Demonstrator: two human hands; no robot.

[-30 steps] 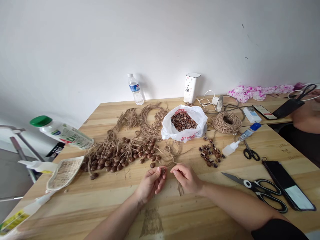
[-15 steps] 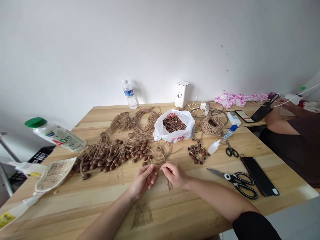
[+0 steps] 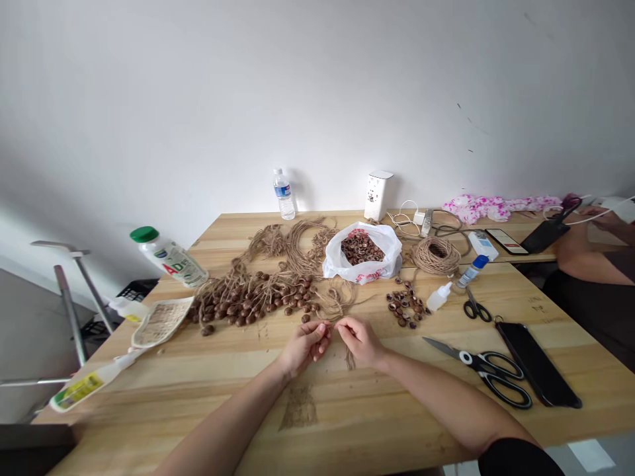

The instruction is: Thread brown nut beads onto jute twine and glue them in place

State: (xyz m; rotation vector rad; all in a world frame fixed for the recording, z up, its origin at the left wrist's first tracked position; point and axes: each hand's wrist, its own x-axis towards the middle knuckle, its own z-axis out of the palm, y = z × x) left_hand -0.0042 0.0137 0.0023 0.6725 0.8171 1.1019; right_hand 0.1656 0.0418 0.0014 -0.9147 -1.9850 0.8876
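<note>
My left hand (image 3: 306,347) and my right hand (image 3: 358,340) meet over the middle of the table, fingertips close together. Each is closed in a pinch on a thin strand of twine, mostly hidden by the fingers. Loose lengths of twine (image 3: 337,297) lie just beyond them, and cut twine ends (image 3: 350,359) stick out under my right hand. To the left is a heap of brown nutshell pieces (image 3: 243,301) tied to twine. Loose half shells (image 3: 405,305) lie to the right, and a white plastic bag (image 3: 338,266) behind holds many more.
At right lie big scissors (image 3: 496,373), small scissors (image 3: 477,308), a black phone (image 3: 538,363), a glue bottle (image 3: 439,297) and a twine roll (image 3: 436,256). A green-capped bottle (image 3: 171,259) and woven scoop (image 3: 163,320) are at left. Another person's arm (image 3: 575,244) rests at far right.
The camera view has swung left, so everything sits further right in the picture. Both hands keep their pinch at nearly the same place over the table.
</note>
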